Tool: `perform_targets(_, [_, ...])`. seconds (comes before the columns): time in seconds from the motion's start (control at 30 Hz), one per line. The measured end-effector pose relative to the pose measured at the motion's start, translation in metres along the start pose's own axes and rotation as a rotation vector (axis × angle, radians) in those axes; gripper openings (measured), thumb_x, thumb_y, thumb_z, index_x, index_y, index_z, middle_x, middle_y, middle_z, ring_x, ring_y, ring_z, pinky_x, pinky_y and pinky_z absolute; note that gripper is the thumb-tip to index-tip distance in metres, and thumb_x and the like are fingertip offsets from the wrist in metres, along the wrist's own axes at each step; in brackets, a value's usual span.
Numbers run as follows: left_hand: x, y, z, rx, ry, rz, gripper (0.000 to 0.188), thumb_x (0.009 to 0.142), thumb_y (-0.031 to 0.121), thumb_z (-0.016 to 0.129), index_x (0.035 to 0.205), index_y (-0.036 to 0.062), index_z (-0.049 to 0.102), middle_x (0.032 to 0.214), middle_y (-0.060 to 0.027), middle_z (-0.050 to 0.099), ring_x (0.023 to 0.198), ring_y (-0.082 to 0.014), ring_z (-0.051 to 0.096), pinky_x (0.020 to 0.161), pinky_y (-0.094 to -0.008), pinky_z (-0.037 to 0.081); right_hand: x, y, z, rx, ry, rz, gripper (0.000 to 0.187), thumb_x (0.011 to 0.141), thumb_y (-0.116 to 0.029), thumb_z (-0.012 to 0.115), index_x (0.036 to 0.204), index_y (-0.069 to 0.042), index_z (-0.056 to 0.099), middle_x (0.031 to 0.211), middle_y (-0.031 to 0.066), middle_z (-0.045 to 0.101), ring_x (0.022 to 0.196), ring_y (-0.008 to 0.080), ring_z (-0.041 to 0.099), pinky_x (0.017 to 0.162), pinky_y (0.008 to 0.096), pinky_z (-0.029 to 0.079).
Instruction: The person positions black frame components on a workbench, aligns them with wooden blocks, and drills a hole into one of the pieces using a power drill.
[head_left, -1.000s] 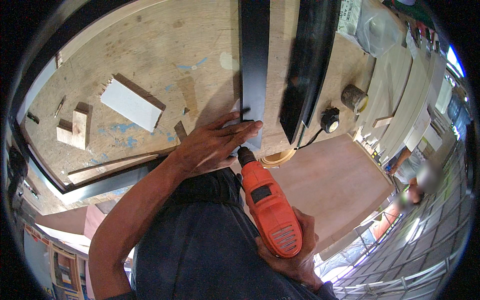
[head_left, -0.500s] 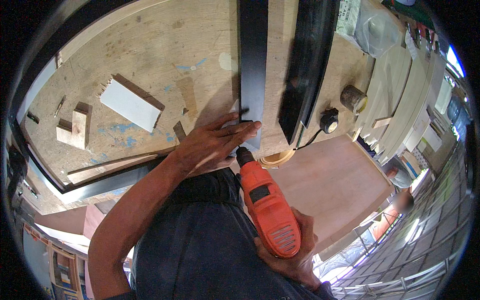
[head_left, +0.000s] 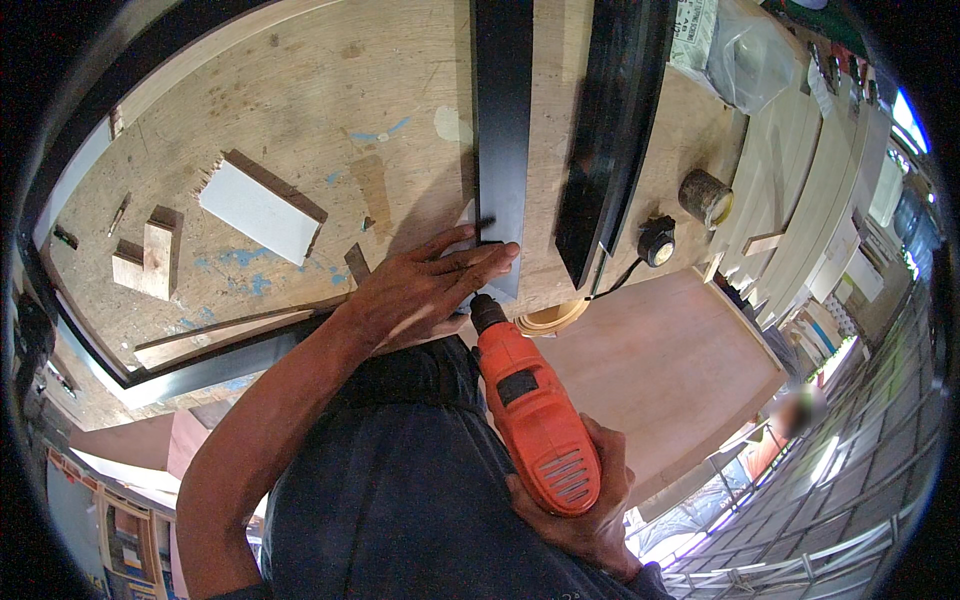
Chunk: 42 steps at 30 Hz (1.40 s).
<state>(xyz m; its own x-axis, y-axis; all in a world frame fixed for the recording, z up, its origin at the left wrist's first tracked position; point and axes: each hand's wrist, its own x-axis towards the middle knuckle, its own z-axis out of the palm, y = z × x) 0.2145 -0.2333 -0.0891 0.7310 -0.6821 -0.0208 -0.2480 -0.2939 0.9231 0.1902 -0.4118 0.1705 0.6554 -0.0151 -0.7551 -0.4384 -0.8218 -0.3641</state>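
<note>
A long black board with a flat, smooth face lies on the wooden workbench, its near end at the bench's front edge. My left hand grips that near end, with the fingers lying across the top. In my right hand is an orange power drill, held around its body and handle. The drill's dark chuck points at the board's end, just below my left fingers. Its bit is mostly hidden there, so I cannot tell how deep it sits.
A second black length lies to the right, near a tape measure and a stained can. At left are a white offcut, small wood blocks and a black frame. Pale boards are stacked at right; a person is beyond.
The drill has shifted very slightly toward the end of the black board, and its chuck sits a little closer. My left hand stays in place. The person in the background has moved slightly.
</note>
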Motion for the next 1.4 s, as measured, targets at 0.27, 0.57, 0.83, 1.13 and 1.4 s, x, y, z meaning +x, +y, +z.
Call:
perform_targets(0.27, [0.0027, 0.0007, -0.0024, 0.026, 0.005, 0.023, 0.111, 0.068, 0.022, 0.088, 0.157, 0.0027, 0.026, 0.151, -0.0053, 0.055, 0.142, -0.0264, 0.048, 0.125, -0.0462, 0.033, -0.0014, 0.0019, -0.0008, 0.000, -0.005, 0.021, 0.084, 0.077, -0.025, 0.090, 0.136, 0.004, 0.038, 0.104, 0.0211, 0.073, 0.091, 0.0294, 0.077, 0.080, 0.0399, 0.063])
perform_targets(0.57, [0.0007, 0.0022, -0.0040, 0.004, -0.026, -0.011, 0.110, 0.069, 0.022, 0.088, 0.158, 0.0041, 0.025, 0.154, -0.0054, 0.051, 0.144, -0.0253, 0.045, 0.125, -0.0458, 0.032, 0.0000, -0.0020, -0.0013, -0.012, -0.029, 0.032, 0.082, 0.078, -0.025, 0.089, 0.135, 0.004, 0.038, 0.104, 0.0206, 0.073, 0.090, 0.0295, 0.077, 0.079, 0.0399, 0.063])
perform_targets(0.83, [-0.0020, 0.0003, 0.0020, 0.047, 0.004, -0.020, 0.108, 0.071, 0.023, 0.089, 0.159, 0.0078, 0.027, 0.156, -0.0052, 0.048, 0.138, -0.0209, 0.053, 0.126, -0.0405, 0.032, 0.0025, -0.0014, -0.0006, -0.029, -0.010, -0.023, 0.080, 0.078, -0.024, 0.089, 0.133, 0.005, 0.039, 0.104, 0.0207, 0.073, 0.090, 0.0292, 0.077, 0.079, 0.0395, 0.063])
perform_targets(1.13, [-0.0023, -0.0002, 0.0014, -0.001, 0.003, -0.027, 0.105, 0.071, 0.022, 0.087, 0.157, 0.0072, 0.029, 0.155, -0.0048, 0.049, 0.144, -0.0284, 0.046, 0.124, -0.0455, 0.033, 0.0017, -0.0017, -0.0007, -0.016, 0.002, 0.006, 0.081, 0.076, -0.026, 0.090, 0.133, 0.004, 0.040, 0.104, 0.0209, 0.073, 0.091, 0.0298, 0.077, 0.079, 0.0398, 0.063])
perform_targets(1.4, [-0.0018, -0.0019, 0.0015, 0.018, 0.006, 0.011, 0.109, 0.068, 0.022, 0.088, 0.158, 0.0102, 0.029, 0.160, -0.0042, 0.042, 0.141, -0.0238, 0.048, 0.126, -0.0406, 0.032, 0.0012, 0.0015, 0.0002, -0.013, 0.000, 0.004, 0.081, 0.076, -0.026, 0.090, 0.133, 0.004, 0.040, 0.104, 0.0210, 0.073, 0.090, 0.0297, 0.077, 0.079, 0.0398, 0.063])
